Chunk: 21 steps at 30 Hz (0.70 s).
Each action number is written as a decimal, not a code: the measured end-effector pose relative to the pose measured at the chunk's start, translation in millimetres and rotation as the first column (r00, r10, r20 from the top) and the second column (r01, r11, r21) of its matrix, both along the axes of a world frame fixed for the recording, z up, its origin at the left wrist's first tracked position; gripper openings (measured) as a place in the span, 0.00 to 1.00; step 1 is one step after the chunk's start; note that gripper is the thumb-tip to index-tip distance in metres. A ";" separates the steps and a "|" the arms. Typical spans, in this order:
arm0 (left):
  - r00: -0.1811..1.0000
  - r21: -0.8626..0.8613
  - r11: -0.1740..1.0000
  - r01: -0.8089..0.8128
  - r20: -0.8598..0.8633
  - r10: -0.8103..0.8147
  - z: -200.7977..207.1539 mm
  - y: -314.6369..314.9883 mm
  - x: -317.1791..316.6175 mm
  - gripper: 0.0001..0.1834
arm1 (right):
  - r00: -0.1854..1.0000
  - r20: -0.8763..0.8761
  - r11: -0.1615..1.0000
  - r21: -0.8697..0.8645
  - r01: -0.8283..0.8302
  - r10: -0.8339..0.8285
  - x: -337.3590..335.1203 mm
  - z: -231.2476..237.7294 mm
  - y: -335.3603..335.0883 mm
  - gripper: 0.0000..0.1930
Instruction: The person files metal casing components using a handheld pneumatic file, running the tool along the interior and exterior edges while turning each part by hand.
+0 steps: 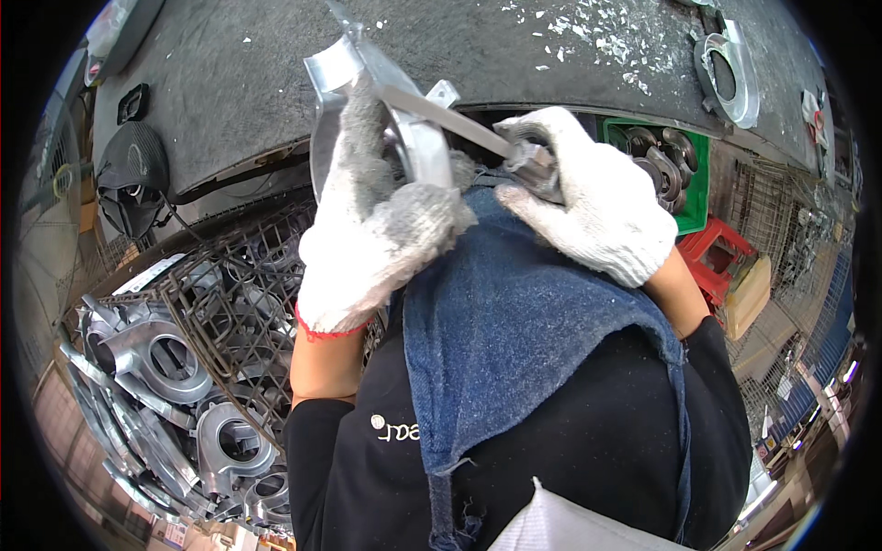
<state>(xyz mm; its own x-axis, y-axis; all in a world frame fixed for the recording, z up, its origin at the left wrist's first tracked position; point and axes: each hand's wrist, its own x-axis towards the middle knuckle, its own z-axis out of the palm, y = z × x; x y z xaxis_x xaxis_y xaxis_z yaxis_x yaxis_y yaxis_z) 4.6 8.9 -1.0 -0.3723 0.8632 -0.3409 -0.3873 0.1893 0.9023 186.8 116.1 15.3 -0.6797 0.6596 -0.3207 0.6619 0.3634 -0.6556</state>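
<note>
My left hand (367,225), in a white knit glove with grey smudges and a red cuff edge, grips a silver metal casting (427,151) with a curved wall, raised over the bench's near edge. My right hand (602,202), gloved in white, is closed around the dark handle of a flat file (452,121). The file's long blade reaches left across the casting and touches or overlaps its wall; the exact contact is unclear. Part of the casting is hidden behind my left fingers.
Metal chips (616,41) litter the dark bench (276,83). Another casting (730,73) lies at its right. Many castings (165,363) fill a wire basket (220,340) at left. A green crate (703,184) of rounded metal parts and a red crate (717,253) stand right.
</note>
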 end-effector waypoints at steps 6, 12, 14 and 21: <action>0.999 -0.074 0.997 0.027 -0.017 -0.028 -2.4 3.0 13.6 0.48 | 1.000 0.016 0.827 -0.563 -0.002 0.013 -3.3 0.7 7.8 0.27; 0.990 0.136 0.990 0.046 -0.135 -0.027 -16.8 6.0 16.0 0.50 | 0.988 -0.147 0.937 -0.336 -0.100 0.052 -4.4 -13.8 13.3 0.30; 0.992 0.110 0.992 0.056 -0.118 -0.042 -22.1 6.8 12.1 0.62 | 1.000 -0.018 0.889 -0.458 -0.020 0.014 0.1 -15.9 13.5 0.31; 0.963 0.151 0.988 0.019 -0.268 0.022 -23.9 8.3 10.5 0.47 | 1.000 -0.012 0.955 -0.296 0.015 -0.019 -2.3 -5.4 10.7 0.25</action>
<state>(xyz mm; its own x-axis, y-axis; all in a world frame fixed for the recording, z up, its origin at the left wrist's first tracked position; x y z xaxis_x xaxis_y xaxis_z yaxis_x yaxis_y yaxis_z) 15.0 17.2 -24.9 -0.4332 0.8963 -0.0945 -0.1270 0.0430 0.9910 184.5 126.8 9.8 -0.6752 0.5484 -0.4933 0.6559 0.1404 -0.7417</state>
